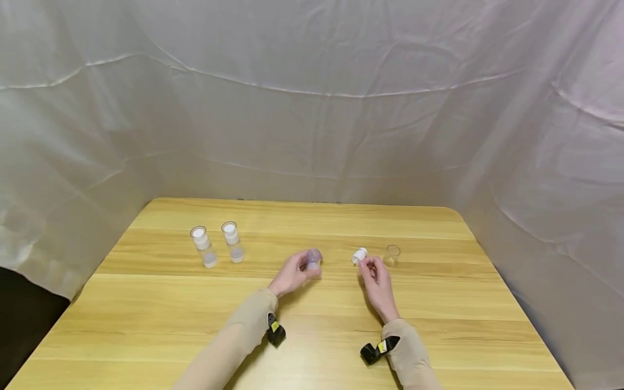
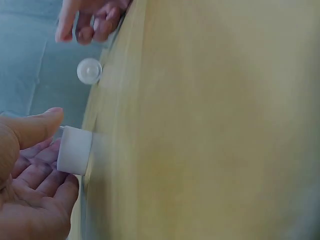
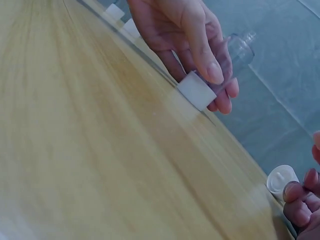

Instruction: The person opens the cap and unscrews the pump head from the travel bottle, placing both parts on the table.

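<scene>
- Head view: a pale, striped wood-grain table stands before a creased, slightly glossy grey cloth.
- Left hand grips a small round bottle near the table's middle, thumb on one side, fingers on the other.
- Right hand hangs loosely curled beside a white cap, holding nothing; the two hands are apart.
- Bottle: smooth, see-through body, opaque white base at the tabletop.
- Right wrist view shows its narrow bare neck and the cap's ringed hollow; left wrist view shows a gap between cap and right fingers.
- Only the head view shows the clear cup and, in full, two cylindrical bottles with white tops, upright at left.
</scene>
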`<state>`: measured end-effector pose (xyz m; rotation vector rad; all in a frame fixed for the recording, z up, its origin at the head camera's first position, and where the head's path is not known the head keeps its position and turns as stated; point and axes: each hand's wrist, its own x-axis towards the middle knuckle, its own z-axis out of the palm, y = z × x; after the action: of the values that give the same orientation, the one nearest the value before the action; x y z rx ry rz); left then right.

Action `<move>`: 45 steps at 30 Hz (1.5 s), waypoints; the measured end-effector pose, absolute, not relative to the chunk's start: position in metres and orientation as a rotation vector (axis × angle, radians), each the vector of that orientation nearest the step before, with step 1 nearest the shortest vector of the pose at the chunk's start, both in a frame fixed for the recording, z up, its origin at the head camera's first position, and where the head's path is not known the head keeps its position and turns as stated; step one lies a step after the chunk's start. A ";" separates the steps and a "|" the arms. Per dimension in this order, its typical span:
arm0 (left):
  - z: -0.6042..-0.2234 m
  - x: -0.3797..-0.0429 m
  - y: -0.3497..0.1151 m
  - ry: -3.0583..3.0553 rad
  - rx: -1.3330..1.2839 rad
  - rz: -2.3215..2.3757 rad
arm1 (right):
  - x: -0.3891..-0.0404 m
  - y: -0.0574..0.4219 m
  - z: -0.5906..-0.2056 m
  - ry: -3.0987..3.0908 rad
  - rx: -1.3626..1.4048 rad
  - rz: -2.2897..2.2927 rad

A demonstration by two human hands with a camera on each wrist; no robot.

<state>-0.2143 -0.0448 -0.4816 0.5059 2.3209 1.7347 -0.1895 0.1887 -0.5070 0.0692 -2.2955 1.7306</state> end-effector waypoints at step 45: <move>-0.474 -0.239 -0.038 2.364 0.233 2.101 | -0.189 0.187 -0.507 -2.307 0.084 1.769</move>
<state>-0.2385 -0.0385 -0.4738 0.2331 2.3635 2.1012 -0.1889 0.1875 -0.5066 0.0838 -2.3068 1.7686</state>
